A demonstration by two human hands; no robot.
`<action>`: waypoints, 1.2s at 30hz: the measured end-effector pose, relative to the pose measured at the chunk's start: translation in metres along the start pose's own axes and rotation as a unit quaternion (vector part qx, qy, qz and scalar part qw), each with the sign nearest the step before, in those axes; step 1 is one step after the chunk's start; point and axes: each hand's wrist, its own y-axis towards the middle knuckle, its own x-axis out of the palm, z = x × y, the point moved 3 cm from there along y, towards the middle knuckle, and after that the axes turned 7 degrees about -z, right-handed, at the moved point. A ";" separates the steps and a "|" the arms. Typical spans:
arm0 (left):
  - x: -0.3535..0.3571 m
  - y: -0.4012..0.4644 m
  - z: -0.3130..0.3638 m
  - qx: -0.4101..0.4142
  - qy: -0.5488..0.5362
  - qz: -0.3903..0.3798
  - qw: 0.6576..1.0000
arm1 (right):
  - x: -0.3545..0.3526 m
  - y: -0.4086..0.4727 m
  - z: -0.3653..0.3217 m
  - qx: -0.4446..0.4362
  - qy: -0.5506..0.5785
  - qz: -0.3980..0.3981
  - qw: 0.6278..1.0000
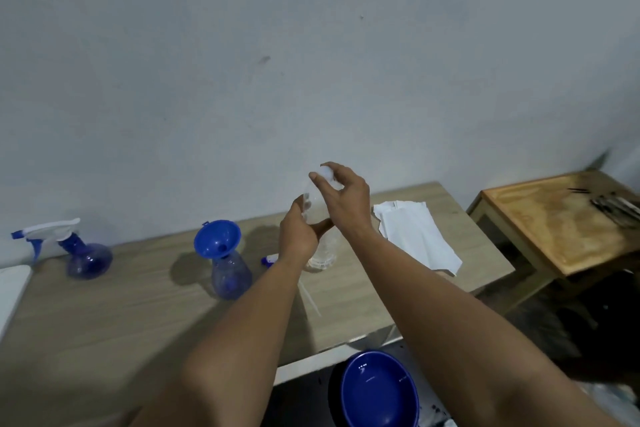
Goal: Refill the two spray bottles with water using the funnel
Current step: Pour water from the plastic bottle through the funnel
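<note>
A clear plastic water bottle (pixel 322 253) stands on the table, mostly hidden by my hands. My left hand (pixel 301 232) grips its body. My right hand (pixel 341 198) is closed over its white cap at the top. To the left, a blue funnel (pixel 216 239) sits in the neck of an open blue spray bottle (pixel 231 276). That bottle's spray head (pixel 269 259) lies on the table beside my left wrist, with its thin tube trailing toward me. A second blue spray bottle (pixel 88 258) with its white trigger head on stands at the far left.
A white cloth or paper (pixel 419 236) lies at the table's right end. A wooden side table (pixel 554 225) stands further right. A blue basin (pixel 377 390) sits on the floor below the light wood table (pixel 104 322). A white object (pixel 10 291) is at the left edge.
</note>
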 end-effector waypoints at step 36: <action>-0.009 -0.009 -0.019 -0.009 0.134 -0.052 0.989 | -0.023 -0.018 -0.005 0.045 0.058 -0.129 0.989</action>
